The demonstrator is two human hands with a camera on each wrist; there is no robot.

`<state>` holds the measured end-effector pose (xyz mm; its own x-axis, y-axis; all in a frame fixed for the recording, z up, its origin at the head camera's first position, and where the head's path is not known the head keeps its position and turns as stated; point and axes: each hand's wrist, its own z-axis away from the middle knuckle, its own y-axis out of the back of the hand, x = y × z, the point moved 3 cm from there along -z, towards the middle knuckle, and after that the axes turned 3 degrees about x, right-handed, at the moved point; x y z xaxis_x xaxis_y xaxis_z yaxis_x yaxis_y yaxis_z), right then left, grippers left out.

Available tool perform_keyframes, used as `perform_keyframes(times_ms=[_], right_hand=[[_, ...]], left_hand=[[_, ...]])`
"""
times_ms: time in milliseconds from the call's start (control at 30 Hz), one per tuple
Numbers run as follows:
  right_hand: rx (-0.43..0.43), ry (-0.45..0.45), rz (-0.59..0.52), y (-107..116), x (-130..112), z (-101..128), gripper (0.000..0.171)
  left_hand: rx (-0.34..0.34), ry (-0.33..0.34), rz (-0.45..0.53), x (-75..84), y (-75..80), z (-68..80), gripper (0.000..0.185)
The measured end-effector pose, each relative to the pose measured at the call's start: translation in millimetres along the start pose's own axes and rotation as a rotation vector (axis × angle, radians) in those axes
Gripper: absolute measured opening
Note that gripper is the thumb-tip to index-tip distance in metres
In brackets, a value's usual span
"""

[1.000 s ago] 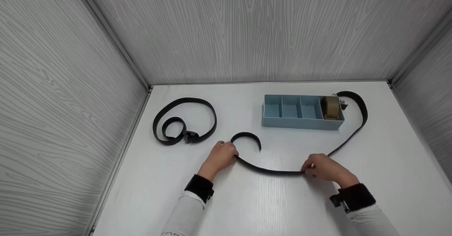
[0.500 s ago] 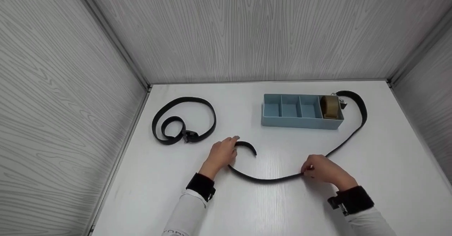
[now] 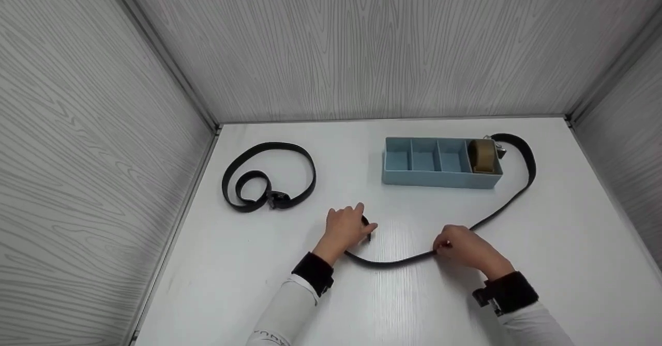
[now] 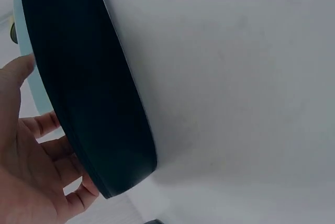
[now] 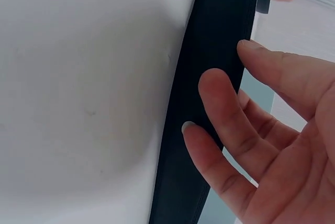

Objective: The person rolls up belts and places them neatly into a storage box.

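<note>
A long black belt (image 3: 385, 265) stands on edge on the white table, curving between my hands, its buckle (image 3: 500, 152) beside the blue box. My left hand (image 3: 344, 229) is at the curled tail, partly hiding it; in the left wrist view its fingers (image 4: 68, 169) are loosely bent along the strap's edge, thumb apart from them. My right hand (image 3: 465, 247) holds the strap farther along. In the right wrist view two of its fingertips (image 5: 213, 80) lie across the strap's near face, another finger is behind it, and the thumb (image 5: 261, 59) meets its edge.
A second black belt (image 3: 310, 165) lies in loops at the left with its buckle (image 3: 279, 198). A light blue divided box (image 3: 439, 179) stands at the back right, a rolled brown belt (image 3: 485, 155) in its rightmost compartment. Grey wood-grain walls (image 3: 331, 51) enclose the table.
My left hand has slid right along the strap toward its tail and its fingers have spread. The tail's curl has shrunk. My right hand has shifted slightly left, still holding the belt.
</note>
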<state>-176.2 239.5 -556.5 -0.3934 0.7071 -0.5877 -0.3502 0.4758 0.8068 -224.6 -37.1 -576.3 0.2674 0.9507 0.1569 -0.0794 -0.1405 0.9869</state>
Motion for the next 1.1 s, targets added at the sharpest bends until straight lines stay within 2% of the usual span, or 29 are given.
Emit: perform_keyframes(times_ms=[167, 267, 333, 433, 500, 567, 667, 867, 1000, 1100], right_hand=[[0.018, -0.025, 0.051, -2, -3, -3, 0.011], [0.048, -0.014, 0.139, -5, -5, -5, 0.008], [0.067, 0.005, 0.197, -6, -6, -7, 0.007], [0.08, 0.025, 0.232, -7, -6, -10, 0.008], [0.079, 0.032, 0.24, -7, -6, -11, 0.009], [0.085, 0.044, 0.248, -6, -5, -11, 0.009], [0.099, 0.057, 0.272, -4, 0, -12, 0.009], [0.123, 0.065, 0.278, 1, 15, -11, 0.008], [0.132, 0.048, 0.266, 11, 30, -8, 0.006], [0.147, 0.021, 0.258, 18, 43, -3, 0.006]], left_hand=[[-0.007, -0.028, 0.102, 10.1, -0.1, 0.7, 0.04], [-0.012, -0.028, 0.207, 13.0, 1.1, 2.1, 0.045], [-0.004, -0.002, 0.252, 13.6, 2.0, 3.1, 0.046], [0.0, 0.028, 0.245, 13.6, 2.8, 4.8, 0.025], [-0.008, 0.007, 0.188, 14.1, 3.5, 5.6, 0.011], [-0.024, -0.048, 0.12, 14.9, 4.2, 6.0, 0.008], [-0.022, -0.175, 0.031, 14.8, 5.9, 8.1, 0.012], [0.049, -0.424, -0.098, 10.4, 7.8, 19.7, 0.014], [0.112, -0.497, -0.133, 2.9, 10.0, 23.7, 0.014], [0.139, -0.512, -0.14, -4.4, 10.0, 25.0, 0.016]])
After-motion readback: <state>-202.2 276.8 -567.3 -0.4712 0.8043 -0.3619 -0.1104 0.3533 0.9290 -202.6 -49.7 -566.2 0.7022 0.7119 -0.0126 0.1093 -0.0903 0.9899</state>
